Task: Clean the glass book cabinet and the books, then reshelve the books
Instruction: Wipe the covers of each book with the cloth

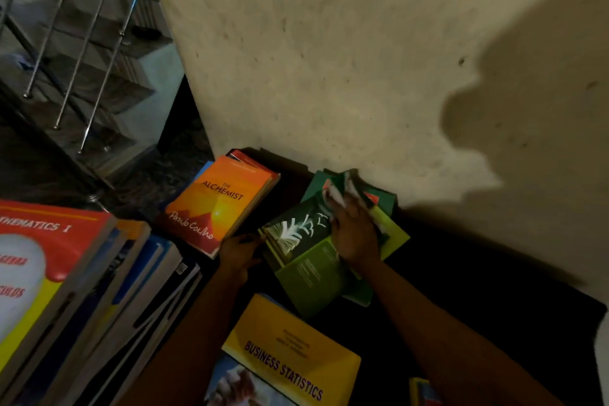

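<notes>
while the left grip (239,252) curls round the near-left edge of the green book (296,234), the right grip (354,231) holds a bunched cloth (339,193) against its cover. the book lies atop other green ones on the dark desk (461,273), close against the wall, just beside the orange alchemist paperback (220,204).

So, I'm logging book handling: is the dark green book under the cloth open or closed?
Closed: the dark green book lies flat, cover up, under the right hand and cloth.
</notes>
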